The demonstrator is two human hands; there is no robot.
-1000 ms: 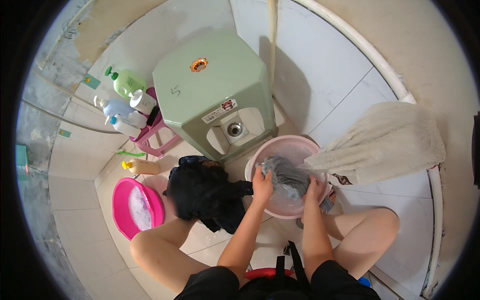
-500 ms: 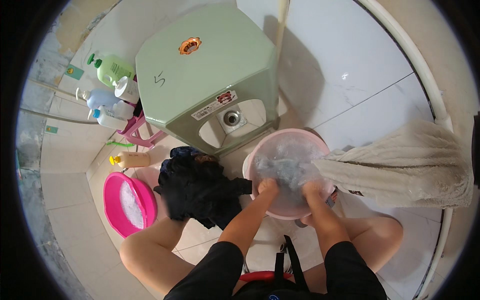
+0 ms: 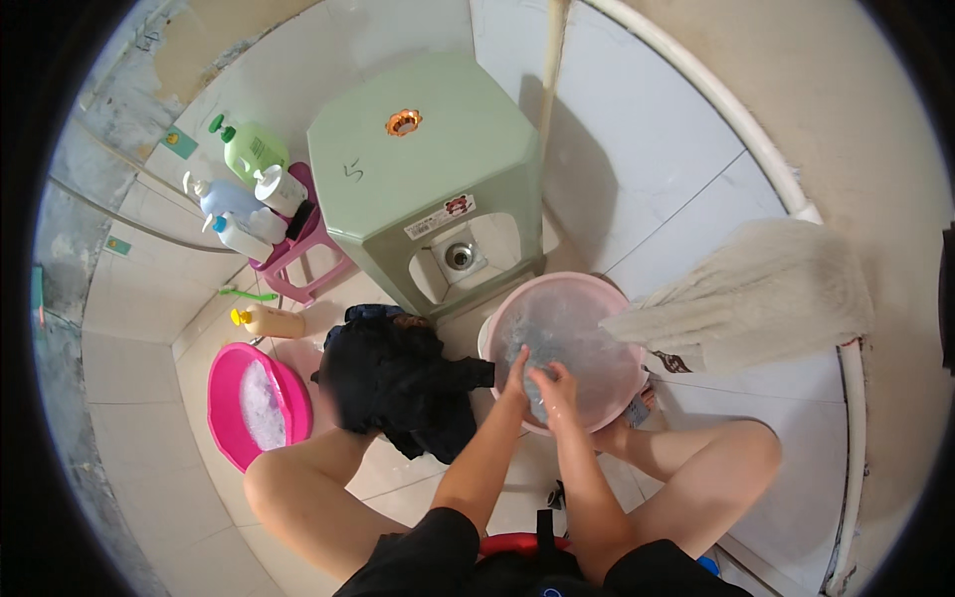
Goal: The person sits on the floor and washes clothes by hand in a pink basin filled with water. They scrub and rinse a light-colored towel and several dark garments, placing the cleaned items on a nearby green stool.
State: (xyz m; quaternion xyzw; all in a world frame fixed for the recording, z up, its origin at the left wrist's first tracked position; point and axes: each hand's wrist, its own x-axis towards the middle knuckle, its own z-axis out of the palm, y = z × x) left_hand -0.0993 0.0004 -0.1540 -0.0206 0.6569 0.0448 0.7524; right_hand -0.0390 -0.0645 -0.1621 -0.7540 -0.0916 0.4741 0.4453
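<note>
A pale pink basin [image 3: 637, 348] of cloudy, sudsy water stands on the floor before me. In it lies a wet grey-blue cloth [image 3: 538, 406], mostly under water and partly hidden by my hands. At the basin's left near side, my left hand [image 3: 516, 375] is closed on the cloth, its fingers pointing away from me. Close on its right, my right hand [image 3: 557, 388] has curled fingers and grips the same cloth. A heap of black clothes [image 3: 398, 378] lies left of the basin, one end reaching toward its rim.
A pale green stool [image 3: 428, 169] stands beyond the basin, over a floor drain [image 3: 460, 257]. At the left are a magenta basin [image 3: 227, 398] with suds, a yellow-capped bottle [image 3: 274, 321] and a small pink stool [image 3: 288, 267] bearing several pump bottles. A beige towel [image 3: 756, 298] hangs at the right.
My hands have moved left and toward me in the basin, and my right hand has come over beside the left. Both have come up out of the water. The view has shifted slightly.
</note>
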